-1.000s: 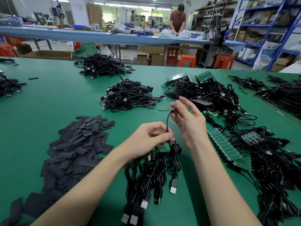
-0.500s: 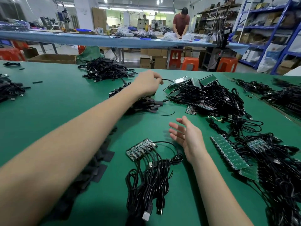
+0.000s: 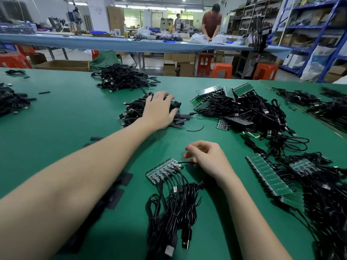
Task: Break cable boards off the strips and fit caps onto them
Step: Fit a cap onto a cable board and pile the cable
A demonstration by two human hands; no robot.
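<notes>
Resting flat on finished cable pile [image 3: 150, 113], left hand [image 3: 159, 111], fingers spread. Right hand [image 3: 204, 158] curled beside 1 board strip [image 3: 165, 170]; grip unclear. Caps [image 3: 114, 197] mostly hidden by forearm.

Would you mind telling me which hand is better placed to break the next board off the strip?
The right hand, I think: it sits beside the board strip, touching its nearest cable. The left hand is stretched away, lying on the finished-cable pile.
</notes>
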